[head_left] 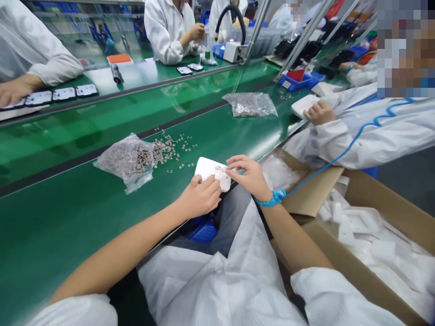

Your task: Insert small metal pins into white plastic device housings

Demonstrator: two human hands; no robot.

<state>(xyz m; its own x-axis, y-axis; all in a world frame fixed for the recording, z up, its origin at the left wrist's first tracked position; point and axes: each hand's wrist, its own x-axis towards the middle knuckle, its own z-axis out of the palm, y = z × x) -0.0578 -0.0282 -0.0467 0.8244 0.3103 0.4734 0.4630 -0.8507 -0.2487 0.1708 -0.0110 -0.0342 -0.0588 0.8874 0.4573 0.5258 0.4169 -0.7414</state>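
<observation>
A white plastic cover lies at the near edge of the green belt. My left hand grips its near side with fingers curled. My right hand, a blue strap on its wrist, rests its fingertips on the cover's right end, pinching at a small spot there. Just left of the cover are several small metal clips scattered on the belt, spilling from a clear plastic bag.
An open cardboard box of white wrapped parts stands at my right. A second bag of clips lies farther along the belt. A person at right holds a white cover. Other people work across the belt with dark panels.
</observation>
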